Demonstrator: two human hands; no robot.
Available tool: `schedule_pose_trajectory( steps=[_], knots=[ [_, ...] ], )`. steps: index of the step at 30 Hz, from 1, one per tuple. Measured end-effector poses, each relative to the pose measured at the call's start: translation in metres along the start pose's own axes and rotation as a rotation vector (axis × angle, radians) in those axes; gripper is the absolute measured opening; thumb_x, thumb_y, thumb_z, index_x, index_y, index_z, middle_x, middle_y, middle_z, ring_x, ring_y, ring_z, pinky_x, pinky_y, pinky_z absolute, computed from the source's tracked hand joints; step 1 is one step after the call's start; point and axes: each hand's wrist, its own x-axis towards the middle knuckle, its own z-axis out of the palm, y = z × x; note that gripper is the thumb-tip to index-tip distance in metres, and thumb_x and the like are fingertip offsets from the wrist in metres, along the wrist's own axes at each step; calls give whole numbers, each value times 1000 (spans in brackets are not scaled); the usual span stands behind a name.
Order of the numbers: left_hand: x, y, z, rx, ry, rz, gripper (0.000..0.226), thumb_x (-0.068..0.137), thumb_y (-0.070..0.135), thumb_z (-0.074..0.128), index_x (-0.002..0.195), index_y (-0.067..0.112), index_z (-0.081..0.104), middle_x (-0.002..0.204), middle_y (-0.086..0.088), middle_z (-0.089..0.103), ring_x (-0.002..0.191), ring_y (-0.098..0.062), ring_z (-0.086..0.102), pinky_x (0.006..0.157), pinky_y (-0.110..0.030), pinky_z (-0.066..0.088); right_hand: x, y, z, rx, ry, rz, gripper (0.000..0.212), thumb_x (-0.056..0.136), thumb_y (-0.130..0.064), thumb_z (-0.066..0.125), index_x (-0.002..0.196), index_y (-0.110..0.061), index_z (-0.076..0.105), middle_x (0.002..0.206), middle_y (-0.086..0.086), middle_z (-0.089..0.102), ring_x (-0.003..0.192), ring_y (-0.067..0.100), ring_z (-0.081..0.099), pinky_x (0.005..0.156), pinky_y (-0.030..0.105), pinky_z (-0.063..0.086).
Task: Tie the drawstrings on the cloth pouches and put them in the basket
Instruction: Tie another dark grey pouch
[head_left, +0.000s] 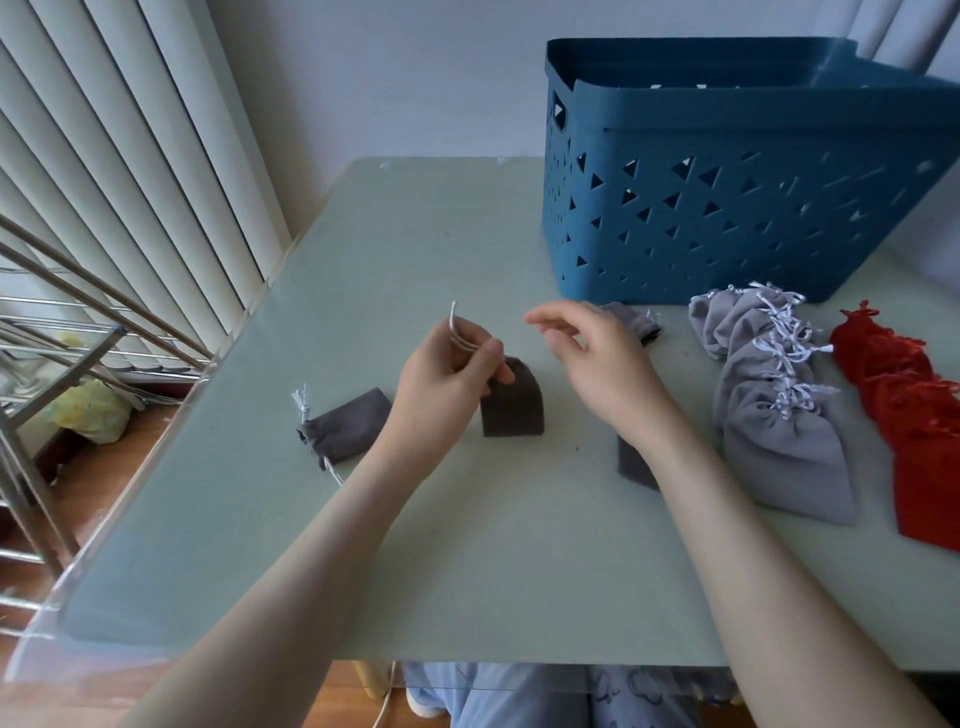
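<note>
Dark grey pouch (345, 426) lies at the left of the table (467, 571), neck gathered. The left hand (447, 384) pinches the white drawstring (460, 335) of a second dark pouch (511, 402) at mid-table, cord ends raised. The right hand (587, 358) hovers just beside, fingers loosely spread, holding nothing. Light grey pouches (769, 395) and red pouches (914, 415) lie piled further right, before the blue basket (727, 171). Tying looks to be in hand; next, the free hand likely needs to take a cord end to form the knot

Soft, dim daylight comes through the vertical blinds (130, 171) at left, shadows are faint, edges bow with wide-angle distortion, detail slightly soft.
</note>
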Motion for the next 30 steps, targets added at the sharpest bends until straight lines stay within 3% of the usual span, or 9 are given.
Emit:
schedule_pose_trajectory(
  steps=[5, 10, 14, 16, 20, 22, 24, 27, 30],
  knots=[
    [0, 4, -2, -124, -95, 3, 17, 95, 10, 54, 78, 10, 52, 61, -1, 61, 50, -12, 45, 50, -21, 36, -7, -15, 2, 233, -295, 19, 16, 96, -23, 54, 97, -25, 69, 81, -16, 67, 83, 2, 60, 86, 24, 44],
    [2, 8, -3, -215, -62, -33, 19, 95, 5, 51, 76, 10, 52, 54, 3, 55, 48, -10, 44, 48, -18, 36, -8, -16, 2, 278, -283, 57, 11, 91, -16, 60, 91, -22, 70, 86, 0, 71, 75, 14, 60, 80, 35, 48],
    [4, 9, -5, -298, -96, -60, 16, 92, 4, 56, 77, 8, 52, 55, 0, 53, 51, -12, 46, 50, -19, 38, -9, -19, 1, 317, -288, 71, 7, 89, -14, 63, 90, -12, 70, 82, 2, 70, 63, -3, 53, 65, 12, 41],
    [4, 9, -4, -329, -67, -55, 11, 88, 5, 61, 84, 10, 52, 58, 1, 54, 54, -12, 48, 52, -20, 39, -10, -19, 1, 289, -303, 71, 8, 89, -20, 65, 89, -14, 70, 83, -1, 70, 67, 0, 52, 70, 16, 42],
    [1, 6, -6, -4, 277, 130, 56, 79, 23, 70, 121, 27, 34, 97, 4, 58, 81, -12, 54, 72, -21, 44, -11, -18, 0, 239, -298, 70, 6, 88, -20, 64, 84, -17, 67, 72, -14, 61, 64, -2, 48, 68, 16, 37],
    [2, 4, -10, 149, 301, 263, 63, 79, 30, 65, 128, 36, 27, 119, 9, 47, 102, -14, 48, 86, -21, 40, -10, -19, -1, 241, -277, 51, 6, 88, -18, 64, 83, -15, 67, 72, -14, 61, 62, -5, 47, 66, 12, 35],
    [5, 0, -11, 352, 181, 352, 47, 82, 37, 60, 123, 43, 39, 125, 17, 42, 114, -12, 41, 95, -19, 29, -10, -19, -1, 254, -271, 33, 6, 89, -18, 64, 85, -15, 68, 75, -9, 63, 66, -5, 49, 67, 7, 34],
    [7, -3, -9, 550, 55, 324, 12, 89, 43, 54, 98, 44, 62, 117, 23, 49, 114, -9, 34, 92, -13, 17, -10, -17, -2, 249, -257, 25, 6, 89, -20, 64, 89, -16, 68, 85, 3, 67, 75, -4, 52, 73, 3, 33],
    [9, -6, -9, 509, 56, 290, 11, 92, 40, 54, 87, 40, 64, 102, 26, 56, 114, -12, 40, 95, -22, 25, -9, -18, -2, 311, -224, 46, 8, 89, -19, 64, 84, -14, 67, 77, -4, 65, 72, -5, 54, 76, 8, 37]
  ],
)
